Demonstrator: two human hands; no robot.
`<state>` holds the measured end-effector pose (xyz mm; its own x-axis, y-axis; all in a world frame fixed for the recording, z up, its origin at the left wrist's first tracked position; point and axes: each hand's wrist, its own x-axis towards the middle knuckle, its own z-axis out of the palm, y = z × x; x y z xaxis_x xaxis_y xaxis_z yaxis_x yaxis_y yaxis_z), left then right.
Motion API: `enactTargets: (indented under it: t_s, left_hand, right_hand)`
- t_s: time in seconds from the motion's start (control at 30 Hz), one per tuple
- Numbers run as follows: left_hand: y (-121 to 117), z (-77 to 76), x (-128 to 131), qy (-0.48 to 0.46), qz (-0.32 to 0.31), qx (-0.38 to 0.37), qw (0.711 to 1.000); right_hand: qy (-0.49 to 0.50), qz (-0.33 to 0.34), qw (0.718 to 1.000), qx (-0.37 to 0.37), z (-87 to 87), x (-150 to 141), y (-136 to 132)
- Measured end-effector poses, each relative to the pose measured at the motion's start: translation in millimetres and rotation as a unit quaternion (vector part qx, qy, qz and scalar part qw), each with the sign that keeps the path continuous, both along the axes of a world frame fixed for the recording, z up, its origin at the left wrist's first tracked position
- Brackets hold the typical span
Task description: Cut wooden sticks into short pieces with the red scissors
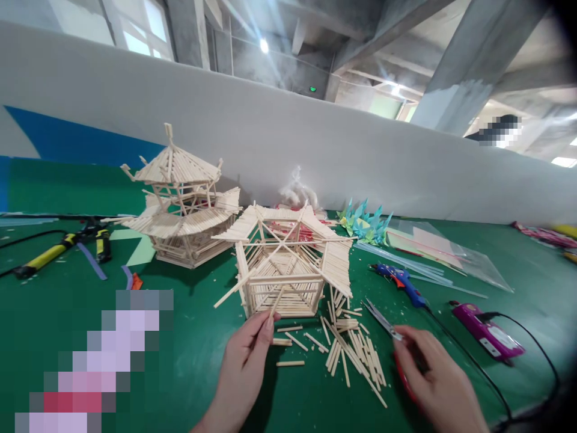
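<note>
Between thumb and fingers, my left hand (249, 355) pinches a thin wooden stick (277, 299) that points up in front of a partly roofed stick pavilion model (286, 279). My right hand (433, 370) is closed around the red handles of a pair of scissors (381, 317), whose metal blades point up and left, slightly apart. Cut sticks (356, 349) lie in a loose pile between the two hands. A finished-looking two-tiered pavilion (180, 204) of the same sticks stands behind, to the left.
On the green table (180, 373) lie a blue glue gun (401, 282), a purple corded device (489, 331) and clear glue sticks (406, 261). Yellow-handled pliers (47, 255) rest at left. Folded blue-green paper pieces (365, 222) and a plastic sleeve (455, 252) sit further back, before a white partition (270, 132).
</note>
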<state>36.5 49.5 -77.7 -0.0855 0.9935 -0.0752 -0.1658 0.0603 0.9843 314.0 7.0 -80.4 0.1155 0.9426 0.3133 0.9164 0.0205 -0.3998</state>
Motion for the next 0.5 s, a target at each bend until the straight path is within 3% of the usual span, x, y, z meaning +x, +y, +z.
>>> enactTargets:
  t_s: [0.1, 0.23, 0.37, 0.5]
  left_hand:
    - [-2, 0.3, 3, -0.048, -0.028, -0.026, 0.998]
    - [-6, 6.6, 11, -0.132, -0.112, -0.083, 0.981]
    - [-7, 9.6, 14, -0.202, -0.190, -0.141, 0.950]
    - [-8, 7.7, 14, -0.233, -0.212, -0.153, 0.937]
  right_hand:
    - [-0.080, -0.056, 0.994, -0.042, -19.5, 53, -16]
    - [-0.090, -0.053, 0.987, -0.119, -35.5, 85, -19]
    - [-0.072, -0.038, 0.979, -0.184, -28.0, 92, -4]
    - [-0.038, -0.024, 0.973, -0.227, -19.0, 92, 6]
